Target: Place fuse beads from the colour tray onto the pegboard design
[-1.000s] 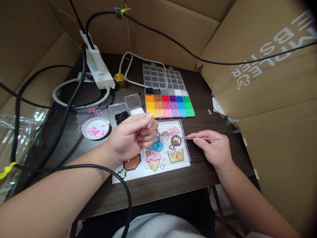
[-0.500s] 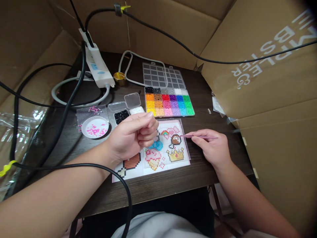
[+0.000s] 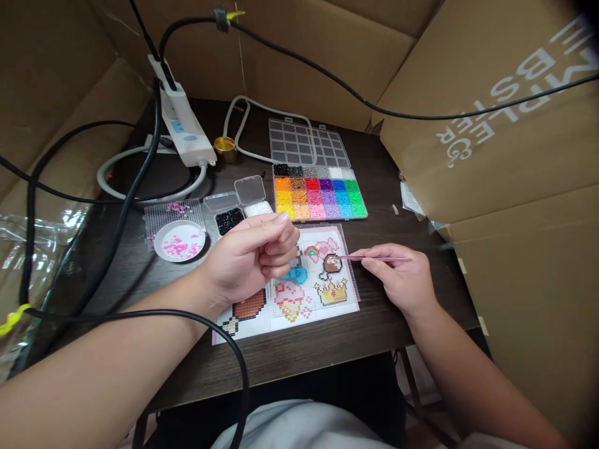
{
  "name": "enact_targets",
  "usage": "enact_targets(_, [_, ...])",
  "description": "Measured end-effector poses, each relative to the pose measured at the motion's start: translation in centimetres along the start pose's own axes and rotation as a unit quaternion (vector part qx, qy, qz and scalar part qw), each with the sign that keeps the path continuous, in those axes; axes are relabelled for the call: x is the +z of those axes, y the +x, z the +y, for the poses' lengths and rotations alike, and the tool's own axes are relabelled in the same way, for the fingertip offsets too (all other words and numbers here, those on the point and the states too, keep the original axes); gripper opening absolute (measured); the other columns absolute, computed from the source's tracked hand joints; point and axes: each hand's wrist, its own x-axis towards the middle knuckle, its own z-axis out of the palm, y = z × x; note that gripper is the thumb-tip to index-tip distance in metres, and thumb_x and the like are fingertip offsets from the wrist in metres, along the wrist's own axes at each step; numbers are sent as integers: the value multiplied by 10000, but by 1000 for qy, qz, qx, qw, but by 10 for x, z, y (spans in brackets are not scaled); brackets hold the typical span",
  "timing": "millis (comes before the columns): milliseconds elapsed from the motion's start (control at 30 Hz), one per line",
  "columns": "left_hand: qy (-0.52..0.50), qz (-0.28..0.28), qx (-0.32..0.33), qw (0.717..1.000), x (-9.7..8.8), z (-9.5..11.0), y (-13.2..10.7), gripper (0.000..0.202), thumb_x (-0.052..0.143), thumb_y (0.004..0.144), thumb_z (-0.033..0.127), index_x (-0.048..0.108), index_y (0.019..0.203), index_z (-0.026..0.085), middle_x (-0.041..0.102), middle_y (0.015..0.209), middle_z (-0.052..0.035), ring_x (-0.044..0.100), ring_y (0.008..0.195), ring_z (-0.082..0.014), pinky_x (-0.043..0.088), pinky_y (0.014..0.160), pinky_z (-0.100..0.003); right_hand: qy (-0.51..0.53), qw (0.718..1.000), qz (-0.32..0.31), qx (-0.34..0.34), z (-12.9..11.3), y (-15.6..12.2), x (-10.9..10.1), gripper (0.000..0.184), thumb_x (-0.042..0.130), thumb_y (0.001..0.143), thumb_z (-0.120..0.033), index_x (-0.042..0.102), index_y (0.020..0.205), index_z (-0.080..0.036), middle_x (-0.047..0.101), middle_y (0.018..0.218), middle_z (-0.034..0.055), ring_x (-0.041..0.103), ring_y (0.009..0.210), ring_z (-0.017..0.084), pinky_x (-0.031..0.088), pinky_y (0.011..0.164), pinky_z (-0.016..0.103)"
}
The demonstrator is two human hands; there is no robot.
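Observation:
My right hand [image 3: 401, 274] is closed on slim pink tweezers [image 3: 381, 257]. Their tips reach the brown and black round figure [image 3: 332, 263] on the pattern sheet [image 3: 322, 312]. A clear pegboard [image 3: 354, 284] lies over that sheet, which also shows a yellow crown, a pink ice cream and a rainbow. Above the sheet's left part, my left hand [image 3: 255, 252] is curled into a fist, thumb across the fingers. Whatever it holds, if anything, is hidden inside, and the hand covers part of the pattern.
Behind the sheet stands an open bead box [image 3: 321, 193] sorted by colour. To the left are a white dish [image 3: 180, 241] of pink beads and a small box of black beads [image 3: 229, 220]. A power strip [image 3: 185, 125], a gold cup [image 3: 225, 148] and black cables surround them, within cardboard walls.
Almost nothing differs. The tweezers have shifted very slightly left in my right hand's grip; my left hand stays where it was.

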Motion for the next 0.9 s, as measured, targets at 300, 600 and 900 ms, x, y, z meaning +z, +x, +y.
enact_targets(300, [-26, -3, -1, 1000, -4, -3, -2, 354, 702, 797, 316, 453, 601, 158, 264, 563, 58, 215, 465, -51, 180, 422, -170, 49, 999, 22, 5, 8, 1, -3, 69, 786, 782, -281, 754, 803, -225, 805, 891, 56, 776, 841, 241, 635, 801, 371])
enact_targets(600, [-24, -7, 18, 1000, -9, -3, -6, 388, 612, 865, 327, 382, 595, 171, 241, 561, 65, 166, 475, -59, 127, 432, -197, 32, 991, 71, -113, -48, 84, 29, 96, 774, 780, -300, 778, 843, -227, 798, 917, 70, 761, 854, 245, 619, 795, 383])
enact_targets(900, [-36, -9, 22, 999, -11, -3, -5, 383, 599, 878, 320, 374, 605, 173, 238, 558, 70, 165, 474, -58, 121, 430, -192, 4, 993, 57, -101, -45, 129, 100, 78, 698, 764, -259, 749, 771, -201, 790, 837, 70, 749, 787, 241, 592, 748, 357])
